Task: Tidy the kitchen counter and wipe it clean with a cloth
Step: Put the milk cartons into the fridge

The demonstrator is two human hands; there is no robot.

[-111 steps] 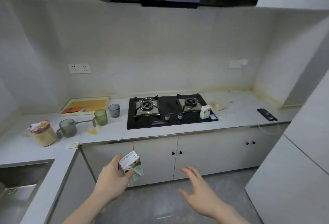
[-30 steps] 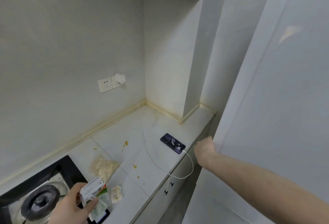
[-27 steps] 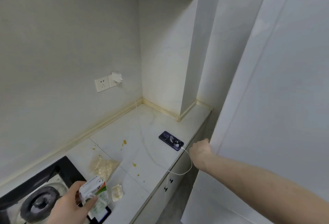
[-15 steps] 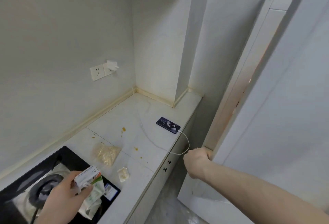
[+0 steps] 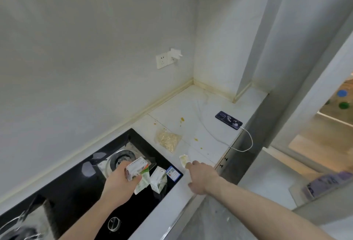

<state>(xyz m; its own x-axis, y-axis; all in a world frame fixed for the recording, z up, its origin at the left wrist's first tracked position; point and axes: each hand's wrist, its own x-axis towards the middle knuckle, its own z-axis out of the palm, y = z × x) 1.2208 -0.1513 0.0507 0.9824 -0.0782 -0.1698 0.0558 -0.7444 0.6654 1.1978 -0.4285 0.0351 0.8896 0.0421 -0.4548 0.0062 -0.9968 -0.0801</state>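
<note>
Since half a second ago your right hand (image 5: 200, 177) has left the edge of the tall door at right and come over to the counter (image 5: 215, 106); the view has tipped down toward the hob.

Right hand: reaches over the counter's near edge, fingertips at a small pale scrap (image 5: 184, 160) lying just right of the hob. Whether the fingers touch or pinch it you cannot tell from this angle.

Left hand (image 5: 119, 184): fingers curled round a small white carton with green and red print (image 5: 138, 171), held above the black glass hob (image 5: 80, 180), near its right burner (image 5: 122, 158).

A second small carton (image 5: 158, 179) stands on the hob's near right corner, just right of the held one.

A clear bag of pale flakes (image 5: 169, 140) lies on the counter just beyond the hob's right edge. Yellow spots (image 5: 182, 119) dot the surface farther back.

A dark phone (image 5: 228, 120) rests near the counter's right edge; its white cable (image 5: 248, 142) loops off the edge. A wall socket (image 5: 162, 62) with a white plug (image 5: 175, 54) sits on the far wall.
</note>
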